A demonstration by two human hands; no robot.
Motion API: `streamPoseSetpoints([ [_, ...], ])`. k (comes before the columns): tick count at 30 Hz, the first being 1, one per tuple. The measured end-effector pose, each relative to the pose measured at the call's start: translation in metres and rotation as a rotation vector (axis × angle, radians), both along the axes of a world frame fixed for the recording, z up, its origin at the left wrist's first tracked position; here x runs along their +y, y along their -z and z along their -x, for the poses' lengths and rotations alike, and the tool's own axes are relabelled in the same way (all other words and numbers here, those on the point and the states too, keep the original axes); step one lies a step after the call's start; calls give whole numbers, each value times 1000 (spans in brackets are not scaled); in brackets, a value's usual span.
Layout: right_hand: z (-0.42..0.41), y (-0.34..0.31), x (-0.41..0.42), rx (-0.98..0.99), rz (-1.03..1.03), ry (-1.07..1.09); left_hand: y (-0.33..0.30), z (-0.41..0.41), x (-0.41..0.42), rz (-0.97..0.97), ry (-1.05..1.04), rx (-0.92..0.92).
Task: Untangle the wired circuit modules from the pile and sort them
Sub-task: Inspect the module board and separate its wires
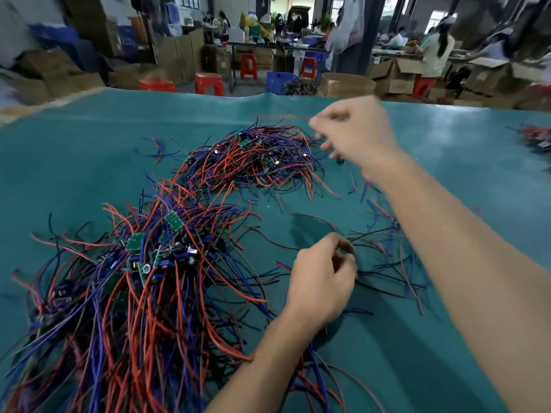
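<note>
Wired circuit modules, small green boards trailing red, blue and black leads, lie in two heaps on the teal cloth-covered table (447, 338): the large near-left pile (140, 287) and a smaller far pile (256, 156) toward the table's centre. From where I watch, a loose scatter of wires (384, 257) spreads right of the near pile, and my left hand (322, 281) sits at its edge, fingers curled in and pinching what looks like one small module (343, 251) with leads running off to the right; the piece itself is mostly hidden by the fingers. I judge it is held low and still so the leads can be drawn free against it. My right hand (354, 132) is raised above the far pile's right edge, blurred with motion; its fingertips appear bunched as if nipping a thin wire, but I cannot tell for certain whether anything is held. A second small cluster of red and dark wires (536, 141) rests at the far right edge of the table, well apart from both heaps, probably the sorted lot. Beyond the table stand red plastic stools (208, 83), brown cardboard cartons (346, 84) and a blue plastic crate (281, 80), with workers seated at benches farther back.
</note>
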State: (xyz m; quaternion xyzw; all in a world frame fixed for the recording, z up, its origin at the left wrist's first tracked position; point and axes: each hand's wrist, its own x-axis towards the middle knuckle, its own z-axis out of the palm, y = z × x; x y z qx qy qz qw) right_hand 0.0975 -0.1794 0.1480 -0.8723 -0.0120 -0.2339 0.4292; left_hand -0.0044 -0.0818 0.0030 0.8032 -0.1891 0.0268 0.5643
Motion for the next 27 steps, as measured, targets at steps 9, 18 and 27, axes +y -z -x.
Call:
streamPoseSetpoints([
  [9, 120, 79, -27, 275, -503, -98, -6, 3, 0, 267, -78, 79],
  [18, 135, 119, -25, 188, -262, -26, -4, -2, 2, 215, -96, 107],
  [27, 129, 125, -37, 102, -410, 90, -3, 1, 2, 213, 86, 130],
])
